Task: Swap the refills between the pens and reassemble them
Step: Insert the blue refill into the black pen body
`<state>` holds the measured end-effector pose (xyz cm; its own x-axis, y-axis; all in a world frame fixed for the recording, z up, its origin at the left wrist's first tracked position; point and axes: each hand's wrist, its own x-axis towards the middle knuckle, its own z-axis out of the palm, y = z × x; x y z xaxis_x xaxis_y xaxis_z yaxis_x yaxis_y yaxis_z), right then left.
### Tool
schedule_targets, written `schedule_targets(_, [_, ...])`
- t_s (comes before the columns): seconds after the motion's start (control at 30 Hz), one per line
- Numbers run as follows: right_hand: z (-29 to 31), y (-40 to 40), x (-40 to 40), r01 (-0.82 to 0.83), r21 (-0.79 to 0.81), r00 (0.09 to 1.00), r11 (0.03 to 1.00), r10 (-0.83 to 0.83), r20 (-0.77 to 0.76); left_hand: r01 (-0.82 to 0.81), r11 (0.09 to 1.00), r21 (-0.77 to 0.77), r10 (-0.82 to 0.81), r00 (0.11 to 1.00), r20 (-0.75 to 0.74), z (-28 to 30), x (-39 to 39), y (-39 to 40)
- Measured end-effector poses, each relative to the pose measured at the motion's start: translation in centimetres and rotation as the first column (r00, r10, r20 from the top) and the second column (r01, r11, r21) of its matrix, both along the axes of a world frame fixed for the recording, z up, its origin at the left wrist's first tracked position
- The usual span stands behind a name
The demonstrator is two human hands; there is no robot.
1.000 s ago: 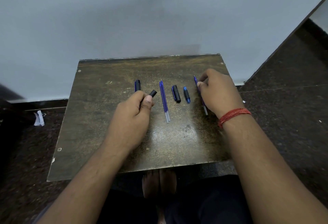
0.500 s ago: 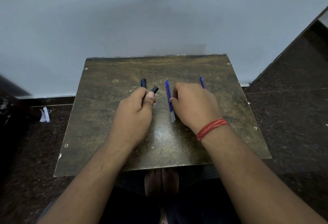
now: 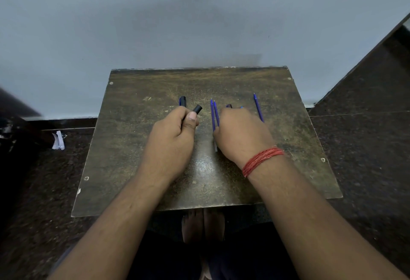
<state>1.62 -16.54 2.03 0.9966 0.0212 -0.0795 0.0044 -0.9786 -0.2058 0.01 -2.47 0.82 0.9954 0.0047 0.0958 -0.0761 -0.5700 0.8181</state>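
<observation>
My left hand [image 3: 173, 137] is shut on a black pen barrel [image 3: 197, 109], whose open end sticks out past my thumb. A second black and blue pen part [image 3: 182, 101] lies on the wooden board [image 3: 133, 146] just beyond that hand. Two blue refills [image 3: 213, 113] lie side by side in the middle. My right hand [image 3: 241, 135] rests over their near half, fingertips closed on them, and their near tip shows below my thumb. Two small caps [image 3: 229, 106] peek out beyond my right knuckles. One more blue refill [image 3: 258, 107] lies to the right, apart from the hand.
The board stands against a pale wall [image 3: 199, 24] on a dark stone floor [image 3: 366, 146]. A scrap of white paper [image 3: 58, 140] lies on the floor to the left. My bare feet [image 3: 203, 226] show under the board's near edge.
My right hand has left the far-right refill and moved left onto the pair of refills in the middle. My left hand has kept hold of the black barrel.
</observation>
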Motion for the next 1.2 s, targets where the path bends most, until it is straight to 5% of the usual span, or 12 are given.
schedule_targets(0.3, [1.4,0.0,0.3,0.037,0.046,0.997,0.998,-0.034,-0.066,0.002,1.000,-0.005,-0.002,1.000,0.007,0.1,0.0,0.0])
schedule_targets(0.53, [2.1,-2.0,0.9,0.167,0.428,0.979,0.888,-0.202,0.037,-0.002,1.000,-0.030,0.002,1.000,0.003,0.3,-0.1,0.0])
schedule_targets(0.73, [1.4,-2.4,1.0,0.235,0.718,0.966,0.655,-0.237,-0.100,-0.004,0.999,-0.050,0.003,1.000,-0.010,0.4,-0.1,0.0])
schedule_targets(0.9, [1.5,-2.3,1.0,0.300,0.925,0.951,0.231,-0.142,-0.273,-0.002,0.999,-0.049,0.002,1.000,-0.011,0.4,-0.1,-0.1])
schedule_targets(1.03, [1.5,-2.3,1.1,0.285,0.959,0.954,-0.002,-0.092,-0.284,0.003,0.999,-0.035,-0.003,1.000,-0.009,0.4,-0.1,-0.1])
schedule_targets(1.2, [0.7,-2.3,1.7,0.268,0.933,0.917,-0.238,-0.234,-0.323,0.007,1.000,-0.018,-0.007,1.000,-0.002,0.3,-0.2,-0.1])
